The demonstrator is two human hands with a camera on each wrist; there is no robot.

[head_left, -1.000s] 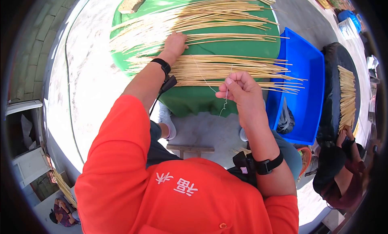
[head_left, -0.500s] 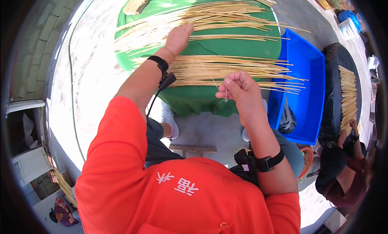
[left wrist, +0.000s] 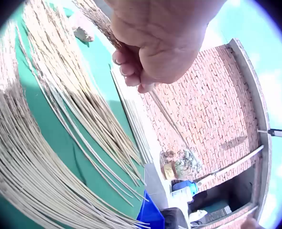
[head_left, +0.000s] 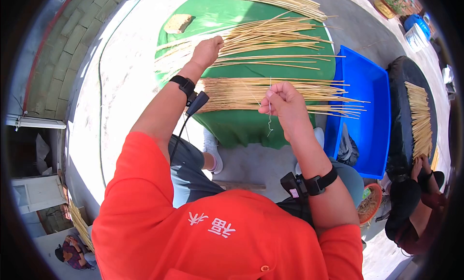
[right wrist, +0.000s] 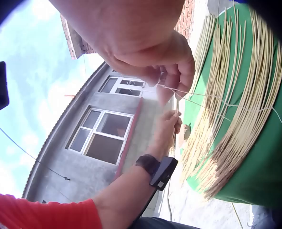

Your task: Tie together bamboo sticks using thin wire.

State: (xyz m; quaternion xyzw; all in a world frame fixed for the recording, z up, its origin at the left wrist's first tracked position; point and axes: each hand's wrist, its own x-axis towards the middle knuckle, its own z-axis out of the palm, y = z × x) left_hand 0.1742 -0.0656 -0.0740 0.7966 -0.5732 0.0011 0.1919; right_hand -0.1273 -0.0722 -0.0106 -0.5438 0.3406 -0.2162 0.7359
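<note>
Faces a green-clothed bench (head_left: 290,73) from its six o'clock side, hours counted from the bench's middle in the head view. Has a blue tub (head_left: 362,123) at four, just beside the bench. Shows on the green cloth a loose middle spread (head_left: 275,36) of straw-coloured stalks from nine to three, a denser near bundle (head_left: 232,94) along the six o'clock edge with stem tips toward four, and a far bundle (head_left: 285,2) from eleven to two. Grips raised stalks (left wrist: 168,114) in the left hand (head_left: 207,52) at nine, above the bench; cannot tell how many. Pinches a white thread (head_left: 269,123) with thumb and fingers of the right hand (head_left: 286,103) at five, above the near bundle. Includes a tan block (head_left: 178,24) at ten. Lets one thread end dangle toward six.
</note>
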